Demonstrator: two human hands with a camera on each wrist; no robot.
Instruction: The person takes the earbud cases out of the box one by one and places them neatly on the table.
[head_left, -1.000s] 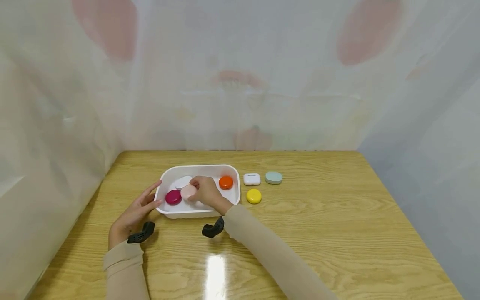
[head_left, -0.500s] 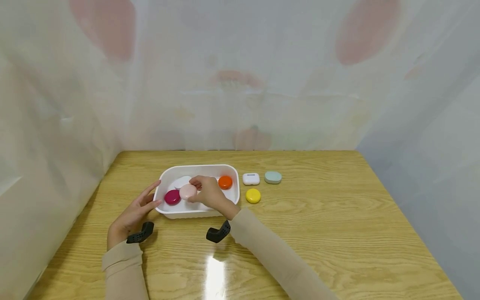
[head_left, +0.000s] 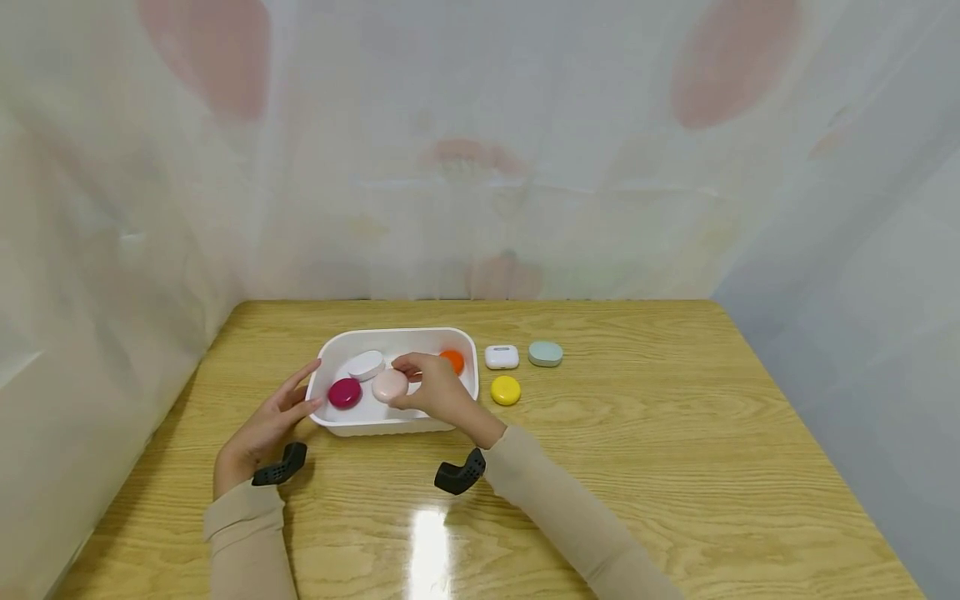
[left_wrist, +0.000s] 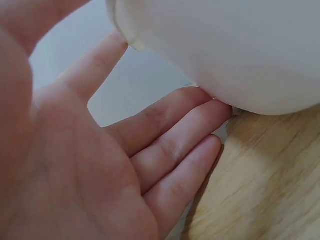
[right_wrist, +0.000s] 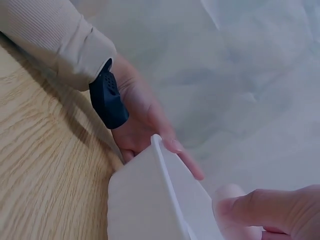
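My right hand (head_left: 442,392) pinches a pale pink round case (head_left: 390,386) between thumb and fingers, low over the white plastic bin (head_left: 360,429). In the right wrist view the thumb lies across the pink case (right_wrist: 230,212). Left of it in the bin lie a crimson round case (head_left: 345,393) and a white oval case (head_left: 367,365). An orange round case (head_left: 452,361) at the bin's right end is partly hidden by my right hand. My left hand (head_left: 270,421) touches the bin's left end; in the left wrist view its fingers (left_wrist: 175,145) lie nearly straight against the outer wall.
Just right of the bin on the wooden table (head_left: 637,467) lie a white earbud case (head_left: 502,357), a yellow round case (head_left: 506,390) and a pale green oval case (head_left: 545,353). Pale patterned sheeting (head_left: 585,167) stands behind the table and at both sides.
My right hand has moved a little to the right with the pink case, away from the crimson and white cases. More of the white oval case shows. The left hand stays put.
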